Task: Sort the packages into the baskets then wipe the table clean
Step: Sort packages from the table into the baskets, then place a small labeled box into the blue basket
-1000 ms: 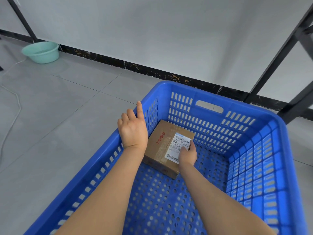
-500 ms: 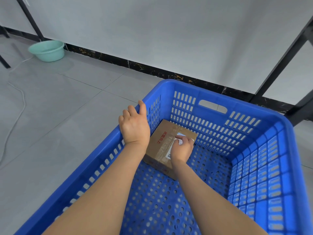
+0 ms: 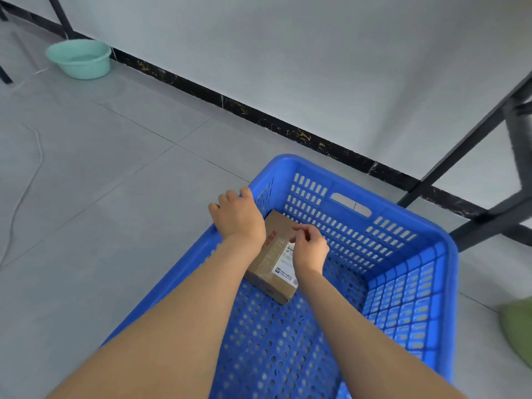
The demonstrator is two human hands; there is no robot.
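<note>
Small, stiff and likely light, the box (image 3: pixel 270 254) wants holding by its sides; left grip (image 3: pixel 236 220) clasps the basket (image 3: pixel 408 298) beside it, right grip (image 3: pixel 309 249) hovers over it, loosely curled, empty.

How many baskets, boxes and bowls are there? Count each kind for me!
basket: 1
box: 1
bowl: 1
Total: 3
</note>
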